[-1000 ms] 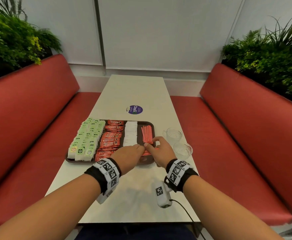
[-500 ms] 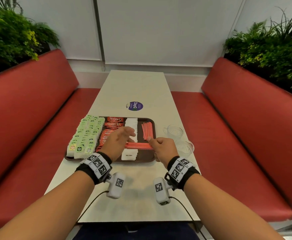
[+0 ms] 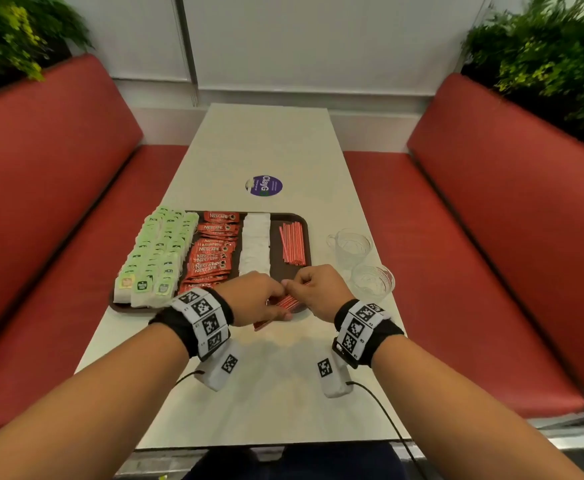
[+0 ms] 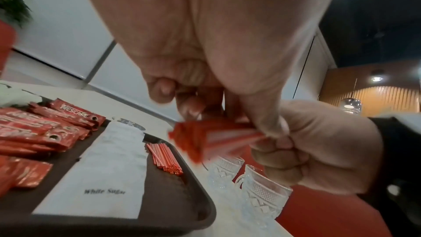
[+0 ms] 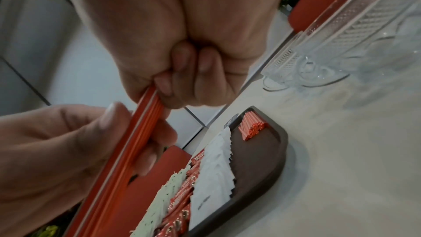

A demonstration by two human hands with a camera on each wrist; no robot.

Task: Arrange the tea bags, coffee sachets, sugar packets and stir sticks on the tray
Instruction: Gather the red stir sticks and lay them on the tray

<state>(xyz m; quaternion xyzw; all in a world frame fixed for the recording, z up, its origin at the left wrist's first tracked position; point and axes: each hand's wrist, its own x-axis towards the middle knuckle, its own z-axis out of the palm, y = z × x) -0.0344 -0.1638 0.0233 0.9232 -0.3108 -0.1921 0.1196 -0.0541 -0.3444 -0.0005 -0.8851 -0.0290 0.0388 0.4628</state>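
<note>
While both hands meet over the near right corner of the brown tray (image 3: 297, 220), the layout runs from the left edge across. Farthest left of the fingers lie the green tea bags (image 3: 157, 251) in overlapping rows, filling the tray's left part. Next to them, still left of the fingers, sit the red Nescafe coffee sachets (image 3: 212, 251), stacked in a column. Just beyond the left hand's knuckles runs the white column of sugar packets (image 3: 256, 244); the left wrist view shows "White Sugar" printed on the nearest one (image 4: 104, 192).

The left hand (image 3: 254, 299) has its fingers curled, thumb and fingertips pinching one end of a bundle of red stir sticks (image 3: 285, 303). The bundle lies slanted between the two hands, above the tray's near right corner. The right hand (image 3: 318, 292) is curled too, its fingers (image 5: 180, 82) wrapped round the other end of the same bundle, with the left thumb pressing the sticks from the side.

Beyond the fingers, in the tray's far right part, rests a second, laid-down bunch of stir sticks (image 3: 293, 242), lengthwise and well apart from the held ones. Right of the right hand, off the tray on the pale table (image 3: 266, 143), stand two patterned clear glass cups (image 3: 351, 245), one just beside the knuckles (image 3: 373, 282).
</note>
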